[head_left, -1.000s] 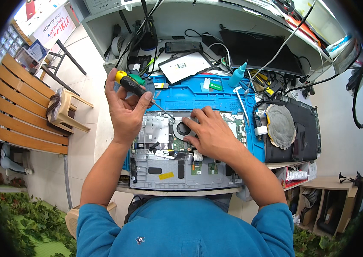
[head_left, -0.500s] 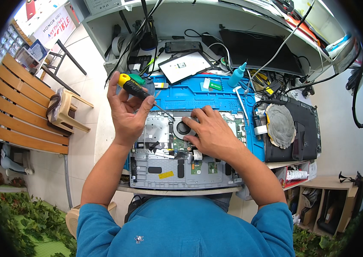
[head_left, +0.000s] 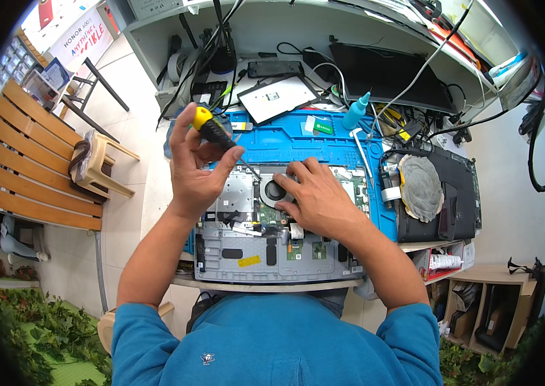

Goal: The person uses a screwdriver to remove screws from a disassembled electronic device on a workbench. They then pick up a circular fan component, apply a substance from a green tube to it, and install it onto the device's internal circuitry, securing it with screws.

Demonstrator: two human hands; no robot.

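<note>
**Screwdriver raised over an opened laptop**

At the far left, off the counter, a slatted wooden bench [head_left: 25, 170] and a pale plastic stool [head_left: 95, 164] stand on the tiled floor. Next comes the left hand [head_left: 192, 170], lifted above the work with its fingers curled around a screwdriver with a yellow-and-black handle [head_left: 213, 130]; the thin shaft angles down and to the right toward the machine, and the tip looks to be just above it rather than seated. Beneath lies the grey opened laptop base with exposed circuit boards [head_left: 253, 248], resting on a blue rubber work mat [head_left: 298, 145] on the counter [head_left: 266, 283]. The right hand [head_left: 314, 196] lies flat and spread on the laptop's inner parts, beside the round black cooling fan [head_left: 277, 191], gripping nothing that can be seen. Further right stand a small blue squeeze bottle with a pointed nozzle [head_left: 356, 110] and a black laptop cover with a round grey pad on it [head_left: 436, 193].

The likely trouble: held this loosely and high, the screwdriver could slip and its tip scratch a board or nick the fan. Any small screws loosened here could roll into the tangle of cables behind the mat.
</note>
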